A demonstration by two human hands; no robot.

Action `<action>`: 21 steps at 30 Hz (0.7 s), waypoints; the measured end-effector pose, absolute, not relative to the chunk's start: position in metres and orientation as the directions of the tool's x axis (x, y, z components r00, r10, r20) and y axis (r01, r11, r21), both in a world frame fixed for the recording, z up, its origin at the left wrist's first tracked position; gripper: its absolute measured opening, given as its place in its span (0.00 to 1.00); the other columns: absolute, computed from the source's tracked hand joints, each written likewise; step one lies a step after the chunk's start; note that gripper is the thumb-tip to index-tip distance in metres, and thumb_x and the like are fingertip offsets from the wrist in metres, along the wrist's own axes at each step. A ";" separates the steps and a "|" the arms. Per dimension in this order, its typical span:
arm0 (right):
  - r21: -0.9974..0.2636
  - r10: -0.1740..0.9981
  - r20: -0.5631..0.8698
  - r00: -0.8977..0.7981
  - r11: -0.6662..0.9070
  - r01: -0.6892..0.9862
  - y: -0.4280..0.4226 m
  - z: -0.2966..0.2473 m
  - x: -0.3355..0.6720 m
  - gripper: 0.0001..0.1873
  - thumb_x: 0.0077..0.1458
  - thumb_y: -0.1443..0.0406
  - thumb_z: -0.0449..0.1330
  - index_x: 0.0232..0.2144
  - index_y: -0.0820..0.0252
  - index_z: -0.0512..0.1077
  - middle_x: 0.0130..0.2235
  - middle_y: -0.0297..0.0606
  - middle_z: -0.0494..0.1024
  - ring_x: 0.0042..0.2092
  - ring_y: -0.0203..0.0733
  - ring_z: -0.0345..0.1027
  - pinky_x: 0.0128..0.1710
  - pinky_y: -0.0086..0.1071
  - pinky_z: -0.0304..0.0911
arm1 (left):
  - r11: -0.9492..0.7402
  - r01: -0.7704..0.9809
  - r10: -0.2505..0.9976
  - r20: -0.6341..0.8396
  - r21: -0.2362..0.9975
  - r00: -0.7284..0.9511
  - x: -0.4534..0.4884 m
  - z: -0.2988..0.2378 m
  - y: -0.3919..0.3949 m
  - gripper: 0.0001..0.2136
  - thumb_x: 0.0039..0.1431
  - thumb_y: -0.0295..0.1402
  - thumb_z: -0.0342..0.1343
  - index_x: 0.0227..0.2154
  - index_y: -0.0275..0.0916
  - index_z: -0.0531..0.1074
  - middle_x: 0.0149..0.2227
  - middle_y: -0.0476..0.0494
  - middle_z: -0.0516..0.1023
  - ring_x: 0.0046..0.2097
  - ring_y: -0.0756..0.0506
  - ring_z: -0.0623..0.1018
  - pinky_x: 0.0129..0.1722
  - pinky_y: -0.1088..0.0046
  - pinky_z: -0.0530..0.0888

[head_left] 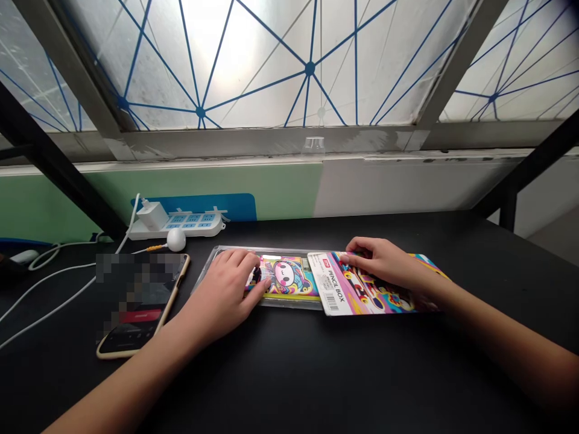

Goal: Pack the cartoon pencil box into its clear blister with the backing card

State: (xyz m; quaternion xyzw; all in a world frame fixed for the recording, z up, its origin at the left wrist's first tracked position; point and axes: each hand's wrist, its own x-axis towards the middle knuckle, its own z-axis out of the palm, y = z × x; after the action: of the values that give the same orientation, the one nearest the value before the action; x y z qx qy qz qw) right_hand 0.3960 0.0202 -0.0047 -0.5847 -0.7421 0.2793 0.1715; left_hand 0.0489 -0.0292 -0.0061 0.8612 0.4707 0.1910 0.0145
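Spread apart, the left hand [221,295] is pressing on a clear plastic case [289,303] around a pencil box [284,278]; the right hand [384,262], its pinch unclear, is lying on a printed card sleeve [337,289] sitting partly off the case.

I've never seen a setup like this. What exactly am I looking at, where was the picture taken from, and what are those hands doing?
This picture comes from a camera worn on a person's head, looking forward and down, so the arms are the wearer's own; no machine shows. On a black table, the left hand lies over a cartoon-printed pencil box in a clear plastic case. The right hand lies on a printed paper sleeve labelled PENCIL BOX. Nearby are a partly blurred smartphone and a white power strip.
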 end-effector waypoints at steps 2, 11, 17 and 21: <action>-0.627 0.959 -0.122 -0.257 0.126 0.768 0.028 -0.005 0.410 0.23 0.53 0.42 0.62 0.32 0.55 0.75 0.28 0.34 0.78 0.29 0.41 0.68 0.26 0.33 0.59 | -0.556 0.803 0.818 0.312 0.212 0.483 0.049 -0.007 -0.029 0.11 0.70 0.42 0.48 0.43 0.42 0.68 0.48 0.38 0.74 0.51 0.35 0.72 0.52 0.53 0.70; -0.582 0.959 -0.175 -0.221 0.080 0.809 0.040 0.009 0.445 0.25 0.49 0.41 0.66 0.30 0.55 0.76 0.29 0.34 0.78 0.29 0.40 0.68 0.26 0.32 0.57 | -0.561 0.802 0.814 0.313 0.206 0.489 0.046 -0.008 -0.028 0.12 0.70 0.43 0.48 0.47 0.42 0.70 0.52 0.38 0.74 0.55 0.35 0.72 0.55 0.52 0.69; -0.557 0.977 -0.137 -0.165 0.062 0.828 0.036 0.018 0.441 0.27 0.46 0.39 0.66 0.29 0.56 0.76 0.27 0.35 0.78 0.28 0.41 0.68 0.26 0.32 0.57 | -0.556 0.814 0.816 0.297 0.167 0.497 0.045 -0.011 -0.027 0.16 0.71 0.44 0.47 0.51 0.40 0.71 0.55 0.35 0.73 0.57 0.34 0.71 0.57 0.51 0.68; -0.572 0.987 -0.096 -0.132 0.054 0.819 0.030 0.014 0.426 0.26 0.47 0.40 0.65 0.30 0.56 0.75 0.29 0.36 0.79 0.28 0.41 0.68 0.25 0.33 0.58 | -0.546 0.829 0.821 0.272 0.119 0.502 0.045 -0.010 -0.029 0.21 0.72 0.45 0.45 0.57 0.40 0.72 0.57 0.33 0.71 0.57 0.32 0.70 0.57 0.48 0.68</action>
State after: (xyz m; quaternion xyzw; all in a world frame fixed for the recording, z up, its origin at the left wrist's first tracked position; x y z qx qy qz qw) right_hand 0.4260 0.0303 0.0138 -0.6380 -0.7074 0.2565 0.1638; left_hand 0.0447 -0.0289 -0.0103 0.8664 0.4763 0.1494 -0.0132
